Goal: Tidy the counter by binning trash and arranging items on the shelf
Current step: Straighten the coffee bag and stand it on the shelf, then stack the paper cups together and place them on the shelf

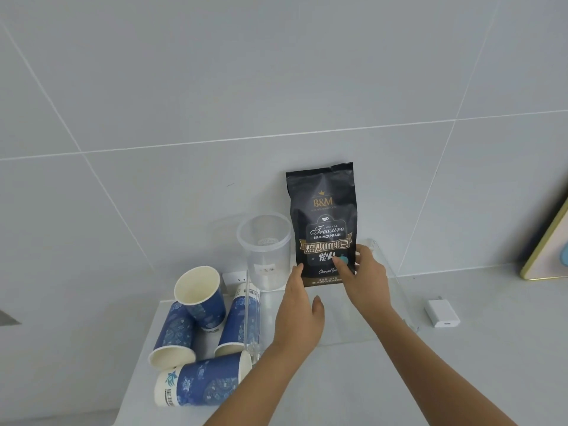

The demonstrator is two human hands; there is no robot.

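Note:
A black coffee bean bag (322,216) stands upright at the back of a clear acrylic shelf (396,290), against the tiled wall. My right hand (365,278) presses its fingers on the bag's lower right front. My left hand (302,315) touches the bag's lower left edge with its fingertips, thumb spread apart. A clear plastic jar (266,250) without a lid stands on the shelf just left of the bag. Several blue paper cups lie left of the shelf: one upright (201,295), others tipped over (203,382).
A white charger plug (441,313) lies on the counter right of the shelf. A gold-edged board (547,241) leans at the far right. A white wall socket (235,279) sits behind the cups. The shelf's clear left wall (250,321) stands between cups and my left hand.

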